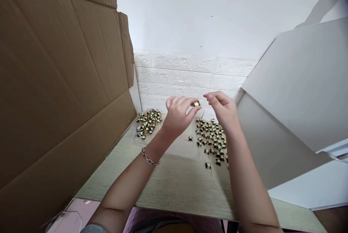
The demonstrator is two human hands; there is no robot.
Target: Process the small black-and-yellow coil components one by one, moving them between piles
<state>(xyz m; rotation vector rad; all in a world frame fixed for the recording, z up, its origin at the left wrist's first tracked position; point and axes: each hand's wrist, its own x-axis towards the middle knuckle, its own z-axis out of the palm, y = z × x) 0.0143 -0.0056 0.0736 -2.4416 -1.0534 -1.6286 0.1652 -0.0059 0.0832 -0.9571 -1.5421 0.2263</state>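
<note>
My left hand (179, 114), with a chain bracelet at the wrist, pinches a small black and yellow component (196, 104) between thumb and fingertips, above the table. Just right of it my right hand (221, 108) is raised with thumb and index finger brought together; whatever lies between them is too small to make out. Below the right hand, many similar components (210, 135) are spread on a clear sheet. Another pile of them (148, 122) lies at the left, beyond my left forearm. A single component (190, 138) sits between the two groups.
A tall cardboard sheet (59, 73) stands along the left side of the wooden table (174, 186). White panels (299, 80) close off the right side. Behind the table is a white wall (190, 19) with a brick-pattern lower part. One component (208, 166) lies nearer the front edge.
</note>
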